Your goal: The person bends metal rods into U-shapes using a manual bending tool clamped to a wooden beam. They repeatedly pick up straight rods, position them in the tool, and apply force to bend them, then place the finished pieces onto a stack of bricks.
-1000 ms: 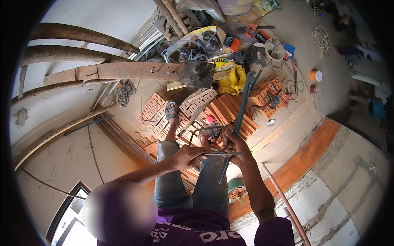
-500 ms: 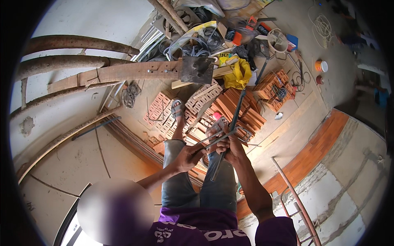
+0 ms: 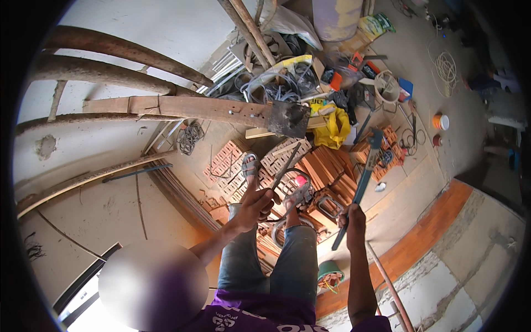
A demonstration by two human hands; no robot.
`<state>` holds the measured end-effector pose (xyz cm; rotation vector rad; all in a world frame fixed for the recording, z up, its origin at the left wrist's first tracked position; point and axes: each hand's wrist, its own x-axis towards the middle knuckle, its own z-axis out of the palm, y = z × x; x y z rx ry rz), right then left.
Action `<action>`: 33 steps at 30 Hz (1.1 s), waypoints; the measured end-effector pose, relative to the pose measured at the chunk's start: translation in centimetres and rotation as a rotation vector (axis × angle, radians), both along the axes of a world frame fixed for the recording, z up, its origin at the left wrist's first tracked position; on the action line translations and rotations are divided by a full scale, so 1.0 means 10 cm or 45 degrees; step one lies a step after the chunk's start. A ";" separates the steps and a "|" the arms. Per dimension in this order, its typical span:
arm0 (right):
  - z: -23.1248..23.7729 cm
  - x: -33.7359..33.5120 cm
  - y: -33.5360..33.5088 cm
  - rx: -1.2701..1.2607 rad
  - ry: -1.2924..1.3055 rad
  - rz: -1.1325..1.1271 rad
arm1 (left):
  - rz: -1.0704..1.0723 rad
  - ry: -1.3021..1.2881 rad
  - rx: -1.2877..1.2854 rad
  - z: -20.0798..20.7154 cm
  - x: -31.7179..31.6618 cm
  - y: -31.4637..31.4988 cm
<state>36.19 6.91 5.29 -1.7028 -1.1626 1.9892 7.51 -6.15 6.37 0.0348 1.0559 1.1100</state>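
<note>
In my right hand [image 3: 353, 219], closed around its lower shaft, is a long dark blue-green metal bar tool [image 3: 362, 185] with a blocky head, angled up to the right. My left hand [image 3: 257, 206] is closed on a thin dark metal rod [image 3: 288, 163] that slants up and right in front of my knees. The two hands are well apart. Between them, a grey metal piece [image 3: 302, 195] with a pinkish-red ball [image 3: 300, 180] shows beside my foot, along with bent metal loops [image 3: 331, 207]. What these loops join to is partly hidden.
Ahead, a wooden beam [image 3: 210, 109] with a dark plate [image 3: 290, 119] juts from the left. Hollow bricks [image 3: 225, 157] and stacked reddish pieces [image 3: 326, 171] cover the floor around my feet. A yellow bag [image 3: 333, 130], a green bucket [image 3: 330, 271] and a metal pole [image 3: 387, 279] stand nearby.
My hands were close together, with the tool and rod crossing. Now my right hand has moved right with the tool, its head swung up and right; the left hand's rod points more steeply upward.
</note>
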 end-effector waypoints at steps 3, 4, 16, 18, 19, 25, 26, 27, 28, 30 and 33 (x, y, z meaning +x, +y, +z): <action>0.20 -0.03 0.33 0.325 -0.144 0.233 | 0.006 -0.293 0.020 0.02 -0.32 0.20; 0.24 -0.04 0.45 0.475 -0.226 0.296 | -0.064 -0.341 0.042 0.02 -0.45 0.27; 0.67 -0.41 1.34 0.780 -0.468 0.563 | -0.611 -0.243 0.009 -0.10 -1.49 0.98; 0.68 -0.42 1.48 0.871 -0.506 0.694 | -0.637 -0.249 0.038 -0.15 -1.56 1.04; 0.68 -0.42 1.56 0.917 -0.524 0.760 | -0.635 -0.256 0.028 -0.14 -1.59 1.05; 0.79 -0.76 2.06 1.373 -0.674 1.172 | -0.609 -0.316 -0.046 -0.30 -1.64 1.09; 0.82 -0.83 2.13 1.404 -0.689 1.229 | -0.596 -0.330 -0.075 -0.29 -1.62 1.09; 0.86 -0.94 2.19 1.439 -0.697 1.252 | -0.515 -0.368 -0.014 -0.33 -1.64 1.03; 0.87 -1.00 2.24 1.471 -0.720 1.305 | -0.435 -0.404 0.047 -0.39 -1.68 0.94; 0.88 -1.07 2.37 1.537 -0.769 1.412 | -0.212 -0.338 0.148 -0.47 -1.62 0.83; 0.81 -1.10 2.51 1.606 -0.718 1.463 | 0.156 -0.091 0.267 -0.47 -1.33 0.57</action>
